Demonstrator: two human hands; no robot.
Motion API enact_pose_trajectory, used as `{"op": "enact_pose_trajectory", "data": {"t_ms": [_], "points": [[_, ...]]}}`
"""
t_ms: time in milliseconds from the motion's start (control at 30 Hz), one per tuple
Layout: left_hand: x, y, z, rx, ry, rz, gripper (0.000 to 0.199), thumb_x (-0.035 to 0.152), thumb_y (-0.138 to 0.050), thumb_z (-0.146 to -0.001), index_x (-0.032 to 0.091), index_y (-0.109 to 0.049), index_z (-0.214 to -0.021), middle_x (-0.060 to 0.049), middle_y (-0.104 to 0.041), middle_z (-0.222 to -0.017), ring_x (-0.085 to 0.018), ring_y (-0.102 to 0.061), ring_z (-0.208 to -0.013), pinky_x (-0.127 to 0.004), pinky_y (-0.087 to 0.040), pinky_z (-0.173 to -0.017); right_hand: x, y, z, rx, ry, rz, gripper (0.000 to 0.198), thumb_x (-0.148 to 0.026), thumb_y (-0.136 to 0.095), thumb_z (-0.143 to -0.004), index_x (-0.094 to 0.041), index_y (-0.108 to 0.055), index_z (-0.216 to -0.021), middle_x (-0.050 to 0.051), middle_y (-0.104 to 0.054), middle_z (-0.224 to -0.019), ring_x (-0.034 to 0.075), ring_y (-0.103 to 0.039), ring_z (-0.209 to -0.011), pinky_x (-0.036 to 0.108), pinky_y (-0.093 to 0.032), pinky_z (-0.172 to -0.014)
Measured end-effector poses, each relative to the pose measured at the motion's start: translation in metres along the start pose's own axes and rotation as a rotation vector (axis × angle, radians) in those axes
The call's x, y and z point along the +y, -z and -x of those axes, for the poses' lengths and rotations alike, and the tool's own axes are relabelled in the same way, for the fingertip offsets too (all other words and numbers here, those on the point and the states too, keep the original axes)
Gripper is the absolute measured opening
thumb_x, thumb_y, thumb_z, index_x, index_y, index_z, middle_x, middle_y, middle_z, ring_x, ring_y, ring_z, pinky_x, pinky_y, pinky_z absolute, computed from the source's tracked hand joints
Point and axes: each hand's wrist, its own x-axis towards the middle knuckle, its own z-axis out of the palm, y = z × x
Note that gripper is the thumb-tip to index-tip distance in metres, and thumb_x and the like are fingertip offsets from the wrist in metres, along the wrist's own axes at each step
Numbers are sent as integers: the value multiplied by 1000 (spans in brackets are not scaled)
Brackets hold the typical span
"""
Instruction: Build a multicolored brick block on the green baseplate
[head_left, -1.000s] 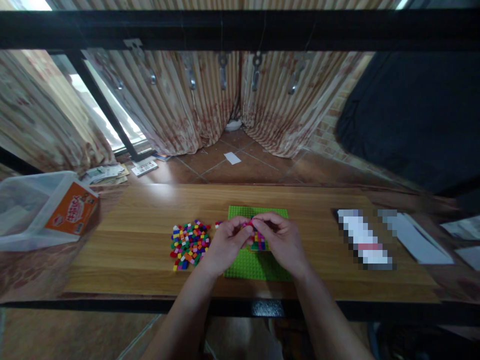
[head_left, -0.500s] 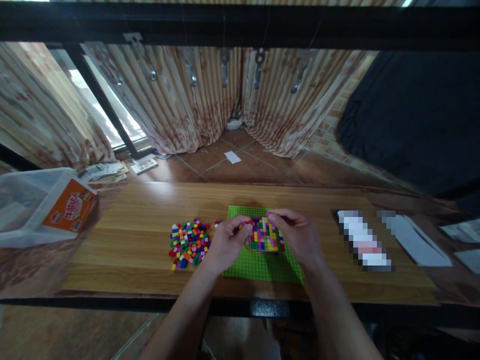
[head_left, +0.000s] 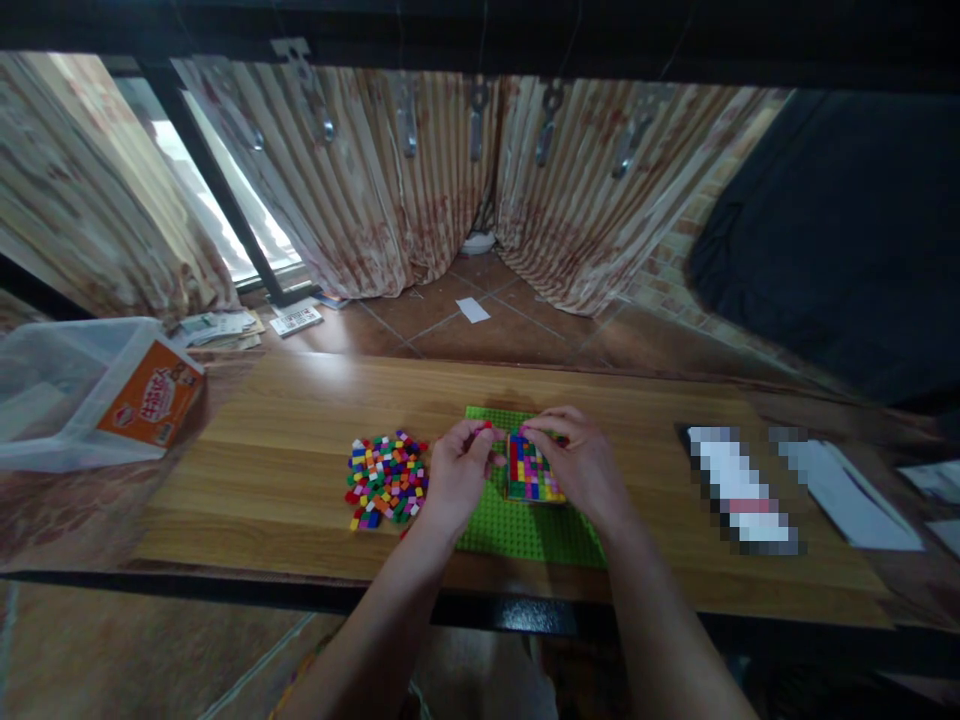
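My left hand (head_left: 459, 472) is closed, its thumb and fingers pinching a small red building brick (head_left: 486, 425) left of a multicoloured brick block (head_left: 534, 478). The block has rows of small bricks and rests over the green studded baseplate (head_left: 495, 535). My right hand (head_left: 585, 462) reaches across the block's right side. Its thumb and fingertips are pinched on a small pink brick (head_left: 526, 429) at the block's far left corner. That hand hides part of the block. Beside my left hand lies a pile of loose coloured bricks (head_left: 386, 478).
All this is on a long wooden table (head_left: 247, 470). A clear plastic bin (head_left: 67, 440) with an orange label stands at the left. A blurred-out phone-shaped object (head_left: 739, 490) and white papers (head_left: 862, 495) lie to the right. Patterned curtains (head_left: 420, 190) hang beyond.
My right hand's fingertips have shifted left over the block to its far left corner. My left hand has drawn slightly away from the block. The camera view has tilted a little.
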Motion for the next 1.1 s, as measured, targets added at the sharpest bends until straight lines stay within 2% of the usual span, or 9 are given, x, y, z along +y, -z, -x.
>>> {"op": "enact_pose_trajectory", "data": {"t_ms": [267, 467, 700, 933, 1100], "points": [[-6, -5, 2, -30, -39, -21, 15, 30, -59, -80, 16, -59, -86, -3, -70, -90, -8, -59, -54, -19, -36, -44, 2, -3, -1, -21, 17, 21, 16, -35, -63, -84, -27, -76, -80, 4, -67, -91, 21, -61, -89, 37, -46, -81], [-8, -5, 2, -40, -60, -54, 14, 30, -58, -81, 16, -58, -86, -2, -69, -85, -9, -59, -54, -19, -36, -43, -1, -3, 0, -53, -2, -50, 17, -36, -62, -83, -25, -75, -79, 3, -67, -84, 18, -62, -80, 33, -47, -73], [-13, -2, 0, -56, -87, -107, 16, 33, -58, -82, 18, -60, -88, 0, -66, -75, -10, -59, -53, -20, -35, -43, 1, -4, -3, -77, -59, -69, 17, -36, -62, -81, -25, -74, -79, 2, -71, -82, 18, -64, -78, 34, -47, -74], [-15, 0, -1, -60, -124, -152, 15, 33, -57, -83, 18, -60, -88, 0, -67, -80, -9, -59, -54, -21, -40, -50, -3, -3, -5, -88, -78, -42, 16, -34, -62, -80, -25, -75, -78, 3, -73, -80, 19, -65, -75, 35, -48, -73], [-13, -1, 0, -76, -124, -130, 13, 30, -57, -83, 18, -61, -87, -1, -68, -83, -9, -59, -56, -21, -40, -50, 2, -5, 0, -87, -129, -109, 19, -37, -63, -80, -24, -76, -82, 3, -74, -82, 19, -66, -77, 34, -50, -72]]}}
